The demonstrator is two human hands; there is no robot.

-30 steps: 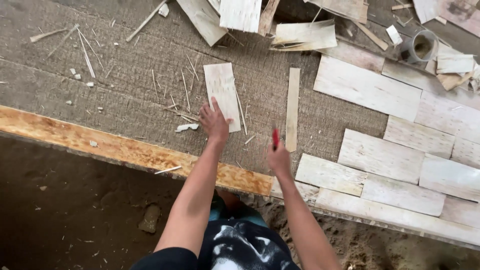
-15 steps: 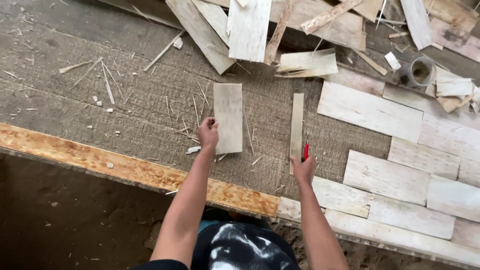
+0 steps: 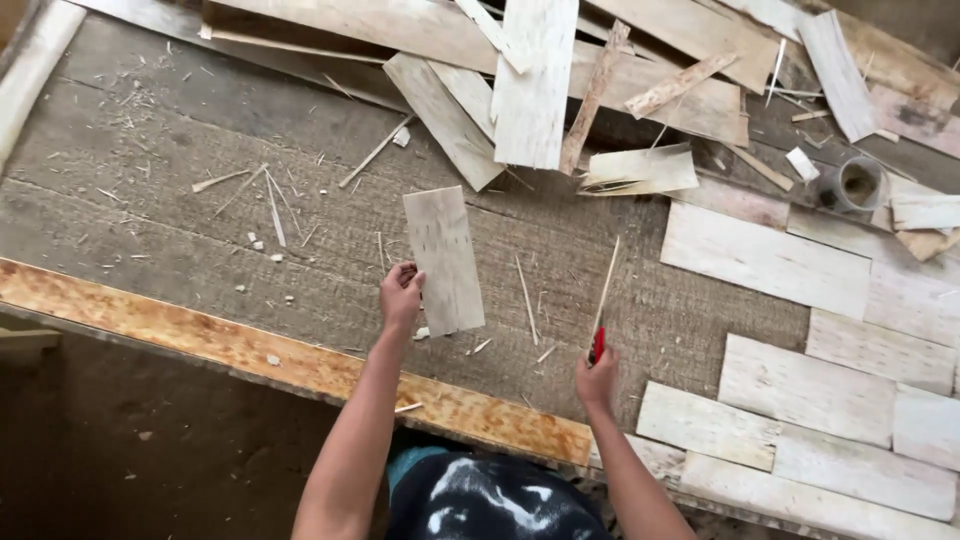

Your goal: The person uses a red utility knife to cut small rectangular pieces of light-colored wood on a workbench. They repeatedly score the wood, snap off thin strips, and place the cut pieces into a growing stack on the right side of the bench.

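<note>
We count two hands (image 3: pixel 401 296), one red-handled tool (image 3: pixel 598 344), one loose rectangular veneer piece (image 3: pixel 444 260), one thin strip (image 3: pixel 606 282), one small round container (image 3: pixel 858 184).

No packages, labels, signs or screens show anywhere in this view.

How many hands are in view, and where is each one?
2. The left hand grips the lower left edge of the pale wooden board. The right hand holds a red-handled tool against a thin wooden strip. No other hands show.
</note>
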